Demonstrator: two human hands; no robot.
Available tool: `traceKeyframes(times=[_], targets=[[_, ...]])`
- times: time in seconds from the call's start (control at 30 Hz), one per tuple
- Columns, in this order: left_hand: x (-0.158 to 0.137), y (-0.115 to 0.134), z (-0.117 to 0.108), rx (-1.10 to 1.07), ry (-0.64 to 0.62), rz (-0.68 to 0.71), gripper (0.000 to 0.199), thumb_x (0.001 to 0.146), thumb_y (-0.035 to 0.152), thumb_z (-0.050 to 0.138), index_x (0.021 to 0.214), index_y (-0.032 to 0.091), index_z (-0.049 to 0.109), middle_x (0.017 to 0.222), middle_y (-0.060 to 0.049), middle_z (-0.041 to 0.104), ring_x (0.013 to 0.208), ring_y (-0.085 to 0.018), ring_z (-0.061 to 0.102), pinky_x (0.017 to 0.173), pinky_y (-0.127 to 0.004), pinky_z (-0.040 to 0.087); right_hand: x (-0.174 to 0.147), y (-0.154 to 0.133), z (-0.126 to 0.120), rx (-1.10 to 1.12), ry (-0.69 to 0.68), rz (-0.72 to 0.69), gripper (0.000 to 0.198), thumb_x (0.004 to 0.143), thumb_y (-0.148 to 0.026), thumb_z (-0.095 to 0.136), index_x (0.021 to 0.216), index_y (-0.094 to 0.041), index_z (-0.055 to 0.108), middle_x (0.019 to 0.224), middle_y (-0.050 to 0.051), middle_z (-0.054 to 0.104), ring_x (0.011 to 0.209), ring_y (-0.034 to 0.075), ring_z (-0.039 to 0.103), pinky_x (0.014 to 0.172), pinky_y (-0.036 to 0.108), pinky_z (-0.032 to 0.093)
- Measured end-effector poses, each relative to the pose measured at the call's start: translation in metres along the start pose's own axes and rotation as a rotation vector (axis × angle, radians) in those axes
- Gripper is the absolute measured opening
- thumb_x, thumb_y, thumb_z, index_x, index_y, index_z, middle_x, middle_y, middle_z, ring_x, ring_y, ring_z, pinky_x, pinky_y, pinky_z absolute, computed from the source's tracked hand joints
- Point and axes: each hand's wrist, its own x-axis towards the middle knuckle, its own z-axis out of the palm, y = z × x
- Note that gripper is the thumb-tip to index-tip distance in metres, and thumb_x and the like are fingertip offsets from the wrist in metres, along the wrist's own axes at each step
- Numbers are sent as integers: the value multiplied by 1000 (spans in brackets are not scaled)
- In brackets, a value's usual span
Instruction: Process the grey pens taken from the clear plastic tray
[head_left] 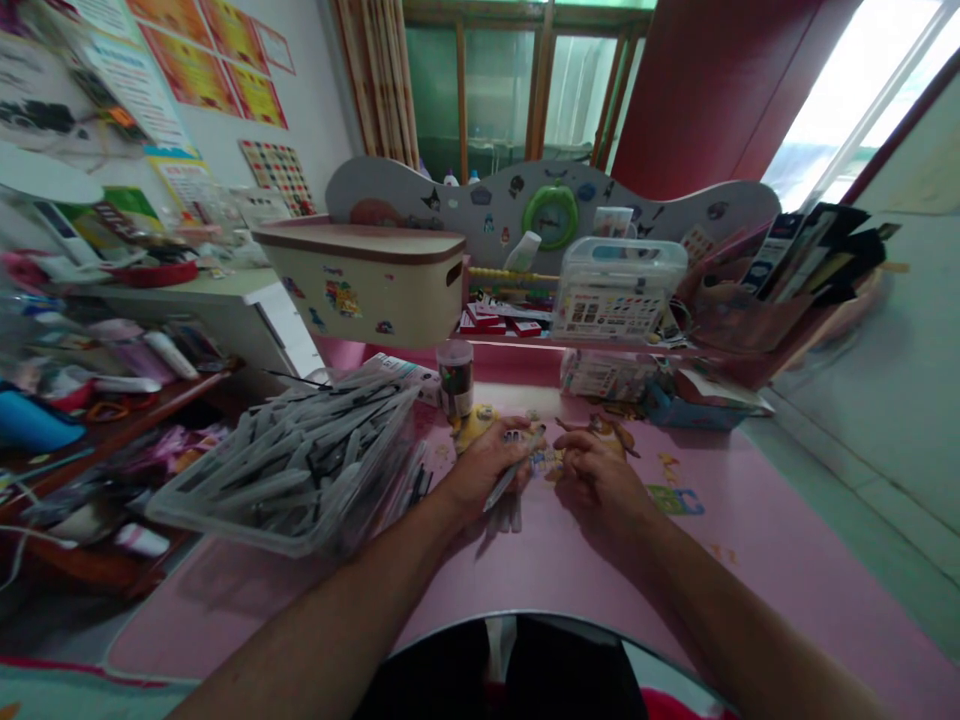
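A slim pen with a grey, translucent barrel lies slanted in my left hand, its dark end pointing up towards my right hand. To the right, a short gap away, my right hand is closed with the fingers pinched; anything between them is too small to make out. Several more translucent pen barrels rest on the pink table just below my left hand. Left of my forearm stands a clear plastic bin heaped with similar pens. Thin dark sticks lie beside the bin.
Behind my hands is a clear cup with dark contents. A shelf at the table's back carries a lidded cream box and a clear-lidded case. A blue box sits at the back right of the pink table.
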Motion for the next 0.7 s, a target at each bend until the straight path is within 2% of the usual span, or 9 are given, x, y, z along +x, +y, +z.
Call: traceKeyframes(times=[0.07, 0.17, 0.3, 0.43, 0.53, 0.6, 0.7], targets=[[-3, 0, -1, -26, -109, -67, 45, 70, 35, 80, 104, 19, 55, 50, 9, 48, 40, -7, 38, 43, -17, 25, 0, -2, 0, 64, -16, 75, 21, 72, -33, 72, 79, -21, 57, 49, -10, 42, 33, 3, 22, 32, 15, 14], [-6, -2, 0, -51, -189, -131, 35, 71, 33, 80, 95, 19, 58, 51, 8, 47, 40, -5, 37, 43, -17, 24, -3, -3, 2, 53, -51, 129, 42, 78, -55, 70, 65, -20, 49, 44, -9, 38, 33, 3, 22, 31, 16, 14], [-7, -4, 0, -73, -195, -185, 33, 67, 28, 84, 89, 18, 62, 53, 7, 49, 41, -5, 39, 42, -16, 26, -4, 0, 2, -13, -155, 129, 50, 71, -57, 77, 58, -21, 45, 40, -9, 34, 33, 4, 26, 32, 17, 20], [-7, -3, 3, -132, -126, -154, 30, 72, 30, 82, 93, 14, 68, 62, -1, 62, 51, -8, 54, 50, -17, 41, 2, -1, -3, 39, -114, 206, 47, 73, -52, 76, 58, -21, 44, 40, -11, 29, 33, 3, 22, 31, 15, 17], [-8, -5, 6, -135, -26, -71, 41, 65, 20, 84, 103, 15, 70, 86, -7, 73, 65, -11, 65, 60, -19, 52, 6, -3, -7, 120, -24, 260, 45, 81, -48, 70, 59, -20, 43, 41, -12, 28, 33, 2, 17, 31, 12, 14], [-9, -7, 7, -43, 45, -41, 46, 66, 20, 84, 109, 18, 70, 94, -7, 74, 61, -11, 64, 54, -20, 51, 8, -2, -8, 139, 12, 266, 44, 84, -47, 68, 60, -20, 43, 43, -11, 29, 34, 1, 17, 31, 12, 14], [-8, -11, 8, 87, 157, 28, 36, 76, 35, 80, 106, 16, 73, 85, -6, 72, 52, -10, 61, 44, -19, 48, 8, 1, -7, 112, 31, 231, 42, 82, -46, 70, 62, -20, 44, 44, -11, 31, 34, 2, 20, 31, 12, 13]])
